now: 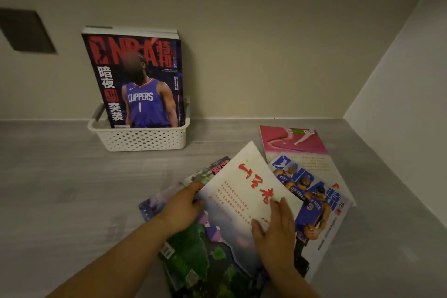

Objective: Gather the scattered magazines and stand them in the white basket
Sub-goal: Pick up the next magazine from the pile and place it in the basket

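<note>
**White mag in both hands, loose pile under it**

Left hand (183, 208) pinches the left edge of the white-covered magazine w/ red brush lettering (242, 191). Right hand (275, 225) lies over its lower right edge, fingers fairly straight; can't tell if it grips or only presses. The mag sits tilted atop the scattered pile, well apart from the white perforated plastic basket (137, 139) by the back wall, where a purple Clippers-cover magazine (137, 80) stands.

Risks, imo: the thin cover could bend or slip from a one-edge pinch. Dragging it may shift the blue New York-players magazine (316, 203) or the green-cover magazine (191, 256) beneath.

Hidden: left fingertips sit under the cover. No. of mags behind the Clippers one is unclear. The green one is cut off at the bottom.
</note>
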Motion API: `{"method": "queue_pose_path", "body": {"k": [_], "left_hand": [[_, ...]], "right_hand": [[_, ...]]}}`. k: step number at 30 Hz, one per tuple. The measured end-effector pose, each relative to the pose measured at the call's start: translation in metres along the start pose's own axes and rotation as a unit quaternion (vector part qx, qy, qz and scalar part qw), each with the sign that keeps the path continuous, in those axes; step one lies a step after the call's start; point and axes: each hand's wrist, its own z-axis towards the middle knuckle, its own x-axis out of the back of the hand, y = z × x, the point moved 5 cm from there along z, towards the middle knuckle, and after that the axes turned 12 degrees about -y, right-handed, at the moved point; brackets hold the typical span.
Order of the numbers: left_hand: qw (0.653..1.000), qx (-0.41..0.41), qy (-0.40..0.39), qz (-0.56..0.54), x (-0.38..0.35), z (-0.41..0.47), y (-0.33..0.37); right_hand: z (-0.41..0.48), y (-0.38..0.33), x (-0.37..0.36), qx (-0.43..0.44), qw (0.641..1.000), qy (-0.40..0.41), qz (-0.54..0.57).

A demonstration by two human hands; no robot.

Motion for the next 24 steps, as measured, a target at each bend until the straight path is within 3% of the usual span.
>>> {"method": "queue_pose_path", "body": {"k": [3,6,9,13,18,24], "left_hand": [[0.996,-0.067,0.023,-0.062,0.018,-0.013,0.011],[0.984,-0.092,0.078,-0.133,0.049,-0.025,0.015],[0.97,-0.107,0.142,-0.166,0.089,-0.036,0.015],[0.951,-0.109,0.208,-0.201,0.145,-0.049,0.005],[0.932,-0.106,0.3,-0.173,0.223,-0.054,-0.005],[0.905,-0.132,0.373,-0.153,0.294,-0.041,-0.004]], "right_hand": [[-0.004,-0.003,0.015,-0.028,0.966,0.068,0.248],[-0.003,-0.029,0.019,0.007,0.895,-0.004,0.447],[0.006,-0.068,0.021,0.023,0.899,-0.112,0.424],[0.029,-0.124,0.029,0.102,0.927,-0.124,0.338],[0.058,-0.203,0.059,0.189,0.921,-0.096,0.327],[0.101,-0.287,0.08,0.264,0.914,0.0,0.309]]}}
